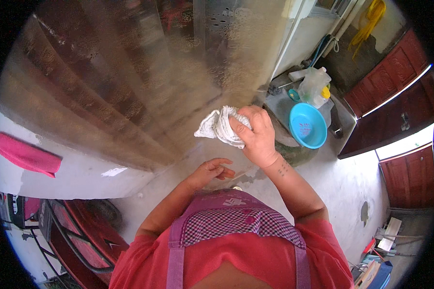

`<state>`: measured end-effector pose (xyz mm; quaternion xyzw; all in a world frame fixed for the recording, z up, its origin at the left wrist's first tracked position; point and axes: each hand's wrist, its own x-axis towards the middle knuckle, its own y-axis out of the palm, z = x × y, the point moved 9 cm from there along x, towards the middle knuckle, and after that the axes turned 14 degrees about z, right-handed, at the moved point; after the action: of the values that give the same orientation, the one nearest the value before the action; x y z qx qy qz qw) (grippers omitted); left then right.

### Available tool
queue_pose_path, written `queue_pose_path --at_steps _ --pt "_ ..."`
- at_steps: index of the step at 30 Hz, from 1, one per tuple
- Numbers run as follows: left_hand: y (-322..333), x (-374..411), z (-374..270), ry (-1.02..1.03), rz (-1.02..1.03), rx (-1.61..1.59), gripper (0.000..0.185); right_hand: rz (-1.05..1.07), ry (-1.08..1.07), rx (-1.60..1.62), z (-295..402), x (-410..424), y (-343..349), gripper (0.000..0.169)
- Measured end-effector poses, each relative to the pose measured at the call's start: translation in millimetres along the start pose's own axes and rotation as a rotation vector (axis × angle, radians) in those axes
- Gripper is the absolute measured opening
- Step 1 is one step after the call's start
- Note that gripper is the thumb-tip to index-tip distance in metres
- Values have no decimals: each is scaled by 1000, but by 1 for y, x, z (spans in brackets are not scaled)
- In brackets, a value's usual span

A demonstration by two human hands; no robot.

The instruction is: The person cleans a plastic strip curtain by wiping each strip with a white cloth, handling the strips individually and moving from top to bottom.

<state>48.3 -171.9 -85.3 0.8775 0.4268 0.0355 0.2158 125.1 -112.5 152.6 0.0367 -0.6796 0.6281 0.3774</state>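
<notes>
My right hand [258, 133] grips a crumpled white cloth [226, 126], its loose corner sticking out to the left. The cloth is held in front of a large wet pane [217, 54], probably glass, streaked with foam and drops. Brown folds like a curtain show in the pane. I cannot tell whether the cloth touches it. Lower down and left of the cloth, my left hand [213, 170] hangs empty before the purple apron [224, 202], fingers loosely bent and apart.
At right, a blue plastic basin [307, 126] stands beside plastic jugs [313, 86]. A pink towel [27, 153] lies on the white ledge [90, 177] at left. Below it is a red vehicle [79, 231]. Dark red doors [390, 123] stand far right, with stacked boards [390, 234] lower right.
</notes>
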Motion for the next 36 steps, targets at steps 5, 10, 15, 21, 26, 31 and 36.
queue_pose_path --at_steps 5,10,15,21,26,31,36 --pt "-15 -8 12 -13 -142 20 36 296 -32 63 17 -43 67 42" --pt "-25 -21 2 -133 -258 191 41 393 -166 111 44 -84 84 41" --pt "-5 -4 0 27 -58 -88 32 141 -104 -32 5 -24 28 41" --pt "6 -6 5 -27 10 -60 35 -121 -68 78 -11 1 -16 47" --pt "-29 -16 31 27 -204 -81 35 473 -156 140 25 -88 91 47" --pt "-30 -20 -1 -29 -287 134 36 444 30 392 18 -103 91 45" --pt "-29 -12 -12 -26 -332 165 39 230 305 515 -8 -107 87 44"
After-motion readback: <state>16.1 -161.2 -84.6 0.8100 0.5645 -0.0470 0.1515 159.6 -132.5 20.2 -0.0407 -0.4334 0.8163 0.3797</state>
